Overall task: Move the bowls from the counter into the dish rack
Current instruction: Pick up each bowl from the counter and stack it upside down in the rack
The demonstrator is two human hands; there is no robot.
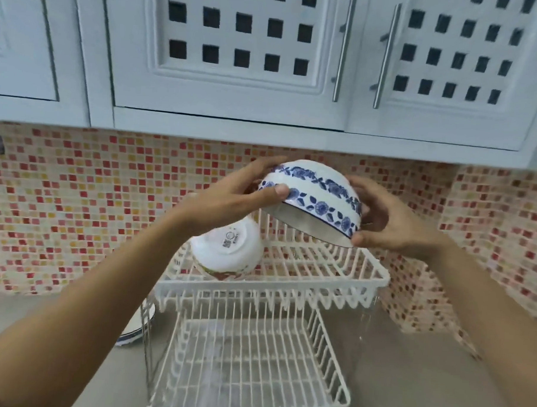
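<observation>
Two white bowls with blue flower bands (pixel 315 200), nested and turned mouth-down, hang tilted above the top tier of the white wire dish rack (pixel 378 277). My left hand (pixel 233 198) grips their left rim, thumb on the outside. My right hand (pixel 392 222) holds the lower right rim. A white bowl (pixel 226 252) lies upside down on its side at the left of the top tier, base mark facing me. The lower tier (pixel 248 365) of the rack holds nothing.
A blue-rimmed plate (pixel 135 326) sits on the grey counter left of the rack. White wall cabinets with metal handles (pixel 343 49) hang close overhead. A red and yellow mosaic wall stands right behind the rack.
</observation>
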